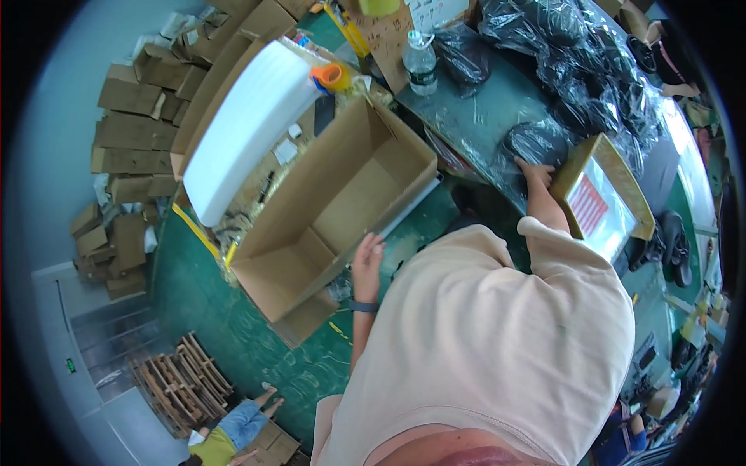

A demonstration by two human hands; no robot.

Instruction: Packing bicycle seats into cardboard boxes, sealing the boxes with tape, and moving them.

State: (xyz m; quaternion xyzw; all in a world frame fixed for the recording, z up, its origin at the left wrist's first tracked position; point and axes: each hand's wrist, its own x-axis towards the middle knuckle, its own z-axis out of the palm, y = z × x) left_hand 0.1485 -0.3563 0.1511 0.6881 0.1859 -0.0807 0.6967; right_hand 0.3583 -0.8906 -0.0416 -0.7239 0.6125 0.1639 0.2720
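Observation:
My right hand point(538, 172) reaches onto the green worktable and grips the near edge of a black item in a clear plastic bag point(536, 144); what is inside cannot be made out. My left hand point(367, 260), with a dark band on the wrist, is held beside the near side of a large open cardboard box point(350, 194). Its fingers are loosely bent and apart, with nothing visible in them. The box's inside shows bare brown cardboard. Just right of my right hand stands a smaller yellow-brown box point(645, 203) with a clear, red-striped bag point(589, 206) in its opening.
More bagged black items point(571, 46) are heaped across the far right of the table, near a water bottle point(420, 64). Beyond the large box lie a white foam sheet point(252, 128) and an orange-and-yellow tape dispenser point(332, 78). Cartons point(136, 132), pallets point(183, 384) and another person point(233, 435) are at left.

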